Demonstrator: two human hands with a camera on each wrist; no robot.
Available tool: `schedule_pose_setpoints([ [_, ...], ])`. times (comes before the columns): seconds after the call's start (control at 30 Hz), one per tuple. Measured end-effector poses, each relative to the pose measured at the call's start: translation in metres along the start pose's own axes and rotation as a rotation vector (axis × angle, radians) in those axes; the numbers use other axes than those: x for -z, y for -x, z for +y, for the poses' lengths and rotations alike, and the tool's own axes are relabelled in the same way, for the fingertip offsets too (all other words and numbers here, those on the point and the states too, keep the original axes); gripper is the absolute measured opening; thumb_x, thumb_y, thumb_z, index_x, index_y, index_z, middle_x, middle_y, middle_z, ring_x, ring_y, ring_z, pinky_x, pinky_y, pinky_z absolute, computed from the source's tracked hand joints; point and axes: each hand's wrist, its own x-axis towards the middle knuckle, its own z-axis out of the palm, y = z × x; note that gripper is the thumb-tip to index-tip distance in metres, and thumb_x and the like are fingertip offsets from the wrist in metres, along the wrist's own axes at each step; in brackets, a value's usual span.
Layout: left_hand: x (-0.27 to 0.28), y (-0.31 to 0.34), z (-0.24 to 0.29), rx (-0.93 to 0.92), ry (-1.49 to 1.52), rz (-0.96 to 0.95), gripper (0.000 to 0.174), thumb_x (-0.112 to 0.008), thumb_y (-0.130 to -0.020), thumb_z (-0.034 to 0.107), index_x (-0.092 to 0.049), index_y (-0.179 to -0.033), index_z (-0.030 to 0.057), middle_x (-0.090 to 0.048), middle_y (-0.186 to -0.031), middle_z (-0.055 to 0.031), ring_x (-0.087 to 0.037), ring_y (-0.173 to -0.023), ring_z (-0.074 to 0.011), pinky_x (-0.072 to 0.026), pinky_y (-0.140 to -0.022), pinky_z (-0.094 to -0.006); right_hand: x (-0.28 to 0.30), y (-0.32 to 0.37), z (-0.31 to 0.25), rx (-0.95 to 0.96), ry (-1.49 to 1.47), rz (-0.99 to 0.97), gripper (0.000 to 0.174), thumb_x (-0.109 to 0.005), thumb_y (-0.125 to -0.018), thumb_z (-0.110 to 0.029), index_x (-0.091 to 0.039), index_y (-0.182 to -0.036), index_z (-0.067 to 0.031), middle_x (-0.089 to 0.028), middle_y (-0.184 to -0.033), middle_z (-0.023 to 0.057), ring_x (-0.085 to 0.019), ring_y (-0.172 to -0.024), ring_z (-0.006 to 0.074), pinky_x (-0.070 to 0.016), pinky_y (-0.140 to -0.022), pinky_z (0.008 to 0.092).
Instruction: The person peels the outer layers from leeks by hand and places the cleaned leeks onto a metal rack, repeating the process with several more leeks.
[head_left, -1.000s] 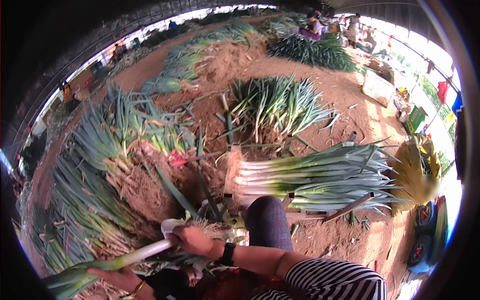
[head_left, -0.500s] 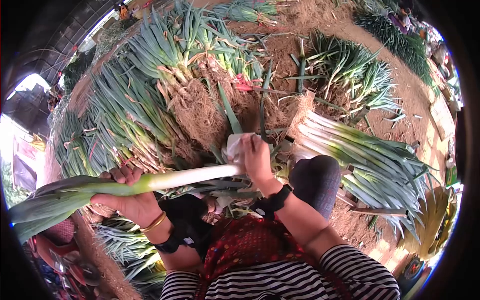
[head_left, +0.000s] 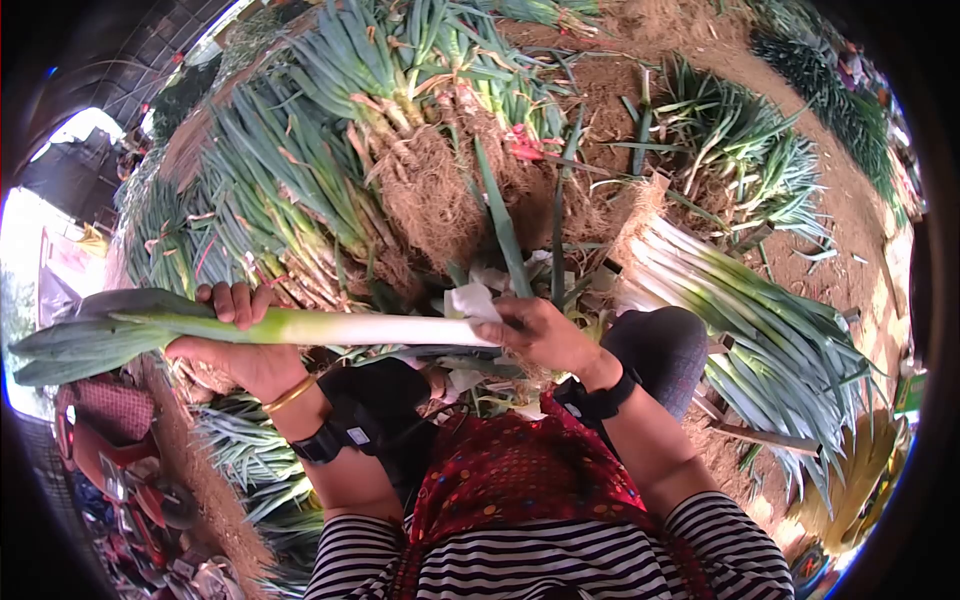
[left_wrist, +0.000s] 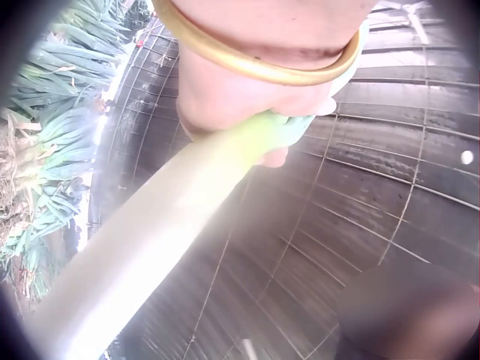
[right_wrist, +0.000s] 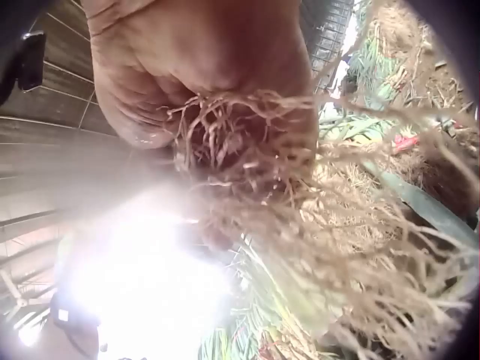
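A thick leek (head_left: 375, 329) lies nearly level across the front of my body, leaves to the left and white shaft to the right. My left hand (head_left: 250, 362) grips it where green turns to white, thumb below and fingers over the top; the left wrist view shows the pale shaft (left_wrist: 139, 232) running down from that hand. With its fingers curled, my right hand (head_left: 552, 340) holds the root end. Stringy roots (right_wrist: 244, 150) spill from under its palm in the right wrist view. A loose whitish sheath (head_left: 472, 300) sticks up beside the right fingertips.
Unpeeled leeks with matted roots (head_left: 430, 200) are heaped ahead and to the left. Cleaned leeks (head_left: 740, 310) lie bundled on a low wooden rack at the right, beside my knee (head_left: 655, 350). A smaller bunch (head_left: 745, 150) stands behind. A red motorbike (head_left: 120, 455) is at lower left.
The head view has tilted down, bringing both hands and the leek to mid-frame. Since half a second ago the leek has levelled out and my right hand has turned and lowered slightly at its root end.
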Motion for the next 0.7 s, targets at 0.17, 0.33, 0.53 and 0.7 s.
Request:
schedule_pose_setpoints([
  [0.17, 0.003, -0.007, 0.014, 0.041, 0.092, -0.092, 0.062, -0.07, -0.07, 0.051, -0.047, -0.095, -0.0008, -0.045, -0.068, -0.0007, -0.042, -0.059, -0.01, -0.0368, -0.055, -0.0232, -0.012, 0.002, -0.013, 0.034, 0.038, 0.13, 0.029, -0.057, -0.09, -0.024, -0.06, -0.078, 0.002, -0.052, -0.062, 0.0183, -0.045, -0.051, 0.0265, -0.0404, -0.052, 0.0367],
  [0.33, 0.002, -0.012, 0.02, 0.037, 0.189, -0.137, 0.062, -0.066, -0.075, 0.051, -0.043, -0.101, -0.0004, -0.048, -0.067, -0.0013, -0.047, -0.054, -0.0084, -0.0388, -0.051, -0.0208, -0.017, 0.001, -0.019, 0.075, 0.119, 0.043, 0.023, -0.056, -0.091, -0.02, -0.061, -0.087, 0.0019, -0.06, -0.068, 0.0166, -0.059, -0.059, 0.0262, -0.0449, -0.056, 0.0354],
  [0.53, 0.002, -0.026, 0.022, 0.092, 0.363, -0.242, 0.057, -0.075, -0.072, 0.036, -0.039, -0.101, 0.0022, -0.046, -0.06, 0.001, -0.045, -0.048, -0.0081, -0.0378, -0.047, -0.0198, -0.005, 0.006, -0.047, -0.255, -0.639, -0.418, 0.036, -0.047, -0.096, -0.031, -0.061, -0.098, 0.0018, -0.067, -0.081, 0.0063, -0.06, -0.078, 0.0115, -0.0461, -0.074, 0.0279],
  [0.7, -0.007, -0.029, 0.005, 0.048, -0.097, 0.033, 0.096, -0.07, -0.062, 0.061, -0.035, -0.127, -0.001, -0.054, -0.089, -0.0002, -0.049, -0.065, -0.0106, -0.0443, -0.058, -0.0257, -0.015, 0.01, -0.037, -0.107, -0.336, -0.22, 0.04, -0.046, -0.096, -0.034, -0.061, -0.102, 0.0025, -0.066, -0.081, 0.0059, -0.056, -0.078, 0.009, -0.0445, -0.075, 0.026],
])
